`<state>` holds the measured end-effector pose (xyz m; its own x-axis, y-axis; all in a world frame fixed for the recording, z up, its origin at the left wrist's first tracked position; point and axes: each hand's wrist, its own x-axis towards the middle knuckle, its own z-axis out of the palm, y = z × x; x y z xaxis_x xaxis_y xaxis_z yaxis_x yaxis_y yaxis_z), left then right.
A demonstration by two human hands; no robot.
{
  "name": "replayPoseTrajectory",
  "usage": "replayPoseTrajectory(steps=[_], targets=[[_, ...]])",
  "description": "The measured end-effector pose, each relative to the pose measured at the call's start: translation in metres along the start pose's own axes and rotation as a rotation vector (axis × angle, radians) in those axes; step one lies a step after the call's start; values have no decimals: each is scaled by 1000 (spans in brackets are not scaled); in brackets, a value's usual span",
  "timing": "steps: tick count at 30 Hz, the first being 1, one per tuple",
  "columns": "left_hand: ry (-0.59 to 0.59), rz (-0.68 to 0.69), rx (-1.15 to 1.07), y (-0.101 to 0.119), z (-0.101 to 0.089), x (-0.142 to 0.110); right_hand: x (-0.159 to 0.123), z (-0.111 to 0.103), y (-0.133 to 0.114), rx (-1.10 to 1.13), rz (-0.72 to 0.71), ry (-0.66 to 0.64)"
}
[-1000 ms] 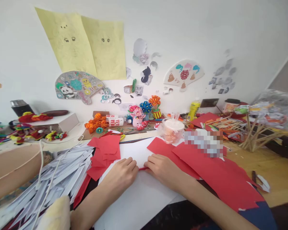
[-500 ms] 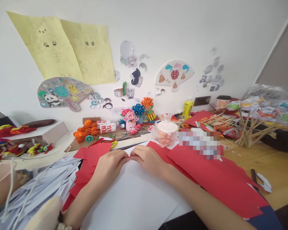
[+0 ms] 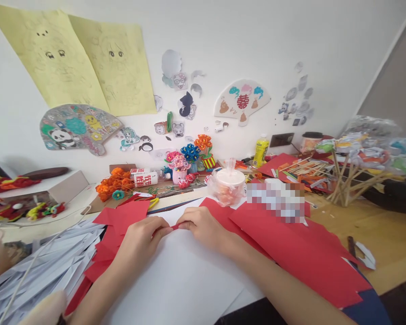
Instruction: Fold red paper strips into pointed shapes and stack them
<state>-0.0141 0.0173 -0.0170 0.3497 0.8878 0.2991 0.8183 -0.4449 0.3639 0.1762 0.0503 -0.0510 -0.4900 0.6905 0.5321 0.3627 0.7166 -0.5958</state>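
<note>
Red narrow strip point(image 3: 175, 227), smooth paper point(image 3: 182, 271)

White wall point(image 3: 257, 40), seemingly wooden tabletop point(image 3: 389, 225)

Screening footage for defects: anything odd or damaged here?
Yes: a blocky pixelated patch hides whatever lies by the far edge of the right-hand red paper. That paper's near corner also looks jagged, not cleanly cut.

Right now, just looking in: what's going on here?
A person's left hand and right hand pinch a narrow red strip, apparently paper, over a large white paper sheet. Whether it is rolled or folded, I cannot tell. Flat, overlapping red paper pieces lie to the left, larger red paper sheets to the right, and long white paper strips at the far left.
</note>
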Motion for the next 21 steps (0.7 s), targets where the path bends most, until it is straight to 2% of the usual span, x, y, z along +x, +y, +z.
replayPoseTrajectory(steps=[8, 15, 21], targets=[[-8, 39, 23, 5, 6, -5, -3, -1, 3, 14, 31, 48], [-4, 64, 11, 5, 7, -7, -4, 0, 4, 35, -102, -33], [-50, 111, 31, 9, 9, -8, -1, -2, -1, -117, 27, -100]])
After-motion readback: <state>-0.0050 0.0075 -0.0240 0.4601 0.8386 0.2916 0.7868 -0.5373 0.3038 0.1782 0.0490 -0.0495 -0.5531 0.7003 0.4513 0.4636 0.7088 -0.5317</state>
